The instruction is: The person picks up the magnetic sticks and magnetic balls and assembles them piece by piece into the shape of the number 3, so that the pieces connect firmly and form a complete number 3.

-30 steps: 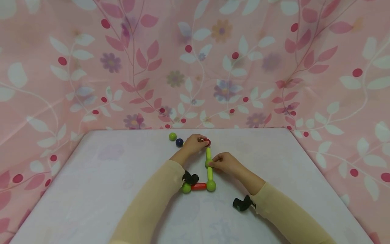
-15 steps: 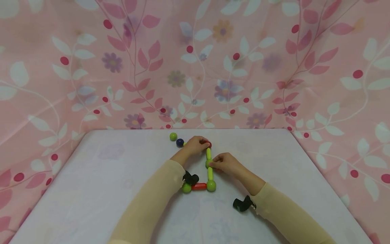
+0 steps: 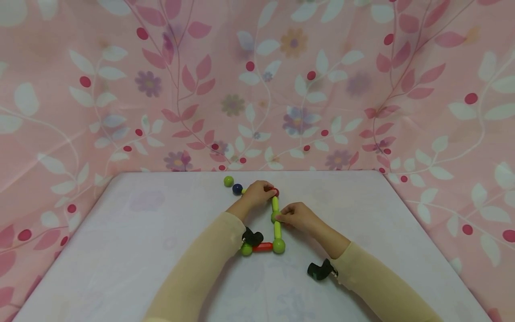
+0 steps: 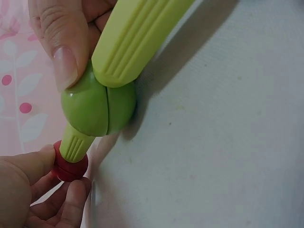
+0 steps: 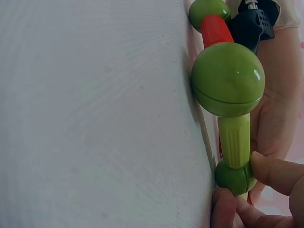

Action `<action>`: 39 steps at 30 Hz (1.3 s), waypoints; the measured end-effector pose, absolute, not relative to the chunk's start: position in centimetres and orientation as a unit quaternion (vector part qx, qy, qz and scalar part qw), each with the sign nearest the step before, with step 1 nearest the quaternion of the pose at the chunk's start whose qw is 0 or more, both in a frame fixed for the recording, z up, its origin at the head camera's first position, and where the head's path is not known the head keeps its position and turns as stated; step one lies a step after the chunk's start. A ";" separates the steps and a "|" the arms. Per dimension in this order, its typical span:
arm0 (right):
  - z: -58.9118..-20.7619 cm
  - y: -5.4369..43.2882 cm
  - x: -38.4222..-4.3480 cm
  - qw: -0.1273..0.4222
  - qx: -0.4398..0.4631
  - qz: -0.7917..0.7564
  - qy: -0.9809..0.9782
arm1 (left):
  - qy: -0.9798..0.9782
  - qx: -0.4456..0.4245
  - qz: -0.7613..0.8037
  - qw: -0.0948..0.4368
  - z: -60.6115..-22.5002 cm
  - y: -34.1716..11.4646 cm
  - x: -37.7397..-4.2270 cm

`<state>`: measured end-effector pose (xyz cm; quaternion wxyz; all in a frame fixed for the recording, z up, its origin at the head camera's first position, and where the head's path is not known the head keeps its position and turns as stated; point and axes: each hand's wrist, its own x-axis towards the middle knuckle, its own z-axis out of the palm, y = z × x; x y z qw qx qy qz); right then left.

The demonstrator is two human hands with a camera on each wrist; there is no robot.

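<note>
In the head view my left hand (image 3: 259, 193) pinches a red ball (image 3: 276, 192) at the far end of a yellow-green rod (image 3: 275, 204); the left wrist view shows the red ball (image 4: 71, 170) touching that rod. My right hand (image 3: 298, 216) pinches the green ball (image 3: 275, 217) in the middle of the line between thumb and fingers. From it a second yellow-green rod (image 3: 277, 230) runs toward me to a larger green ball (image 3: 279, 245). A red rod (image 3: 263, 247) joins that ball to another green ball (image 3: 246, 249), partly hidden by the left wrist camera.
Beyond the left hand lie a dark blue ball (image 3: 237, 189) and a loose green ball (image 3: 228, 181). A bit of yellow rod shows beside the blue ball, mostly hidden by the hand. A white cloth covers the table (image 3: 141, 250); a pink floral curtain (image 3: 257, 89) hangs behind.
My left hand has brought the red ball slightly nearer, down against the far end of the yellow-green rod. The right hand has stayed on the middle green ball.
</note>
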<state>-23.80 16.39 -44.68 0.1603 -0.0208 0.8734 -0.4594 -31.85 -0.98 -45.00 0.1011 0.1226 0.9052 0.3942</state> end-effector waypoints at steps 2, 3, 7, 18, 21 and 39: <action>-44.6 16.4 -23.8 0.160 -0.020 -0.460 0.873 | 0.908 0.116 0.390 0.097 -45.0 -0.9 -31.9; -44.6 16.4 -23.8 0.160 -0.020 -0.460 0.873 | 0.909 0.113 0.389 0.096 -45.0 -0.9 -31.8; -44.6 16.3 -23.8 0.162 -0.019 -0.461 0.873 | 0.912 0.103 0.387 0.091 -45.0 -0.8 -31.8; -44.5 16.3 -23.7 0.165 -0.018 -0.461 0.872 | 0.911 0.100 0.391 0.084 -45.2 -0.7 -31.7; -44.5 16.3 -23.6 0.165 -0.019 -0.460 0.872 | 0.911 0.099 0.391 0.083 -45.2 -0.7 -31.8; -44.7 16.4 -23.8 0.164 -0.009 -0.462 0.872 | 0.922 0.095 0.369 0.070 -44.3 -0.8 -31.1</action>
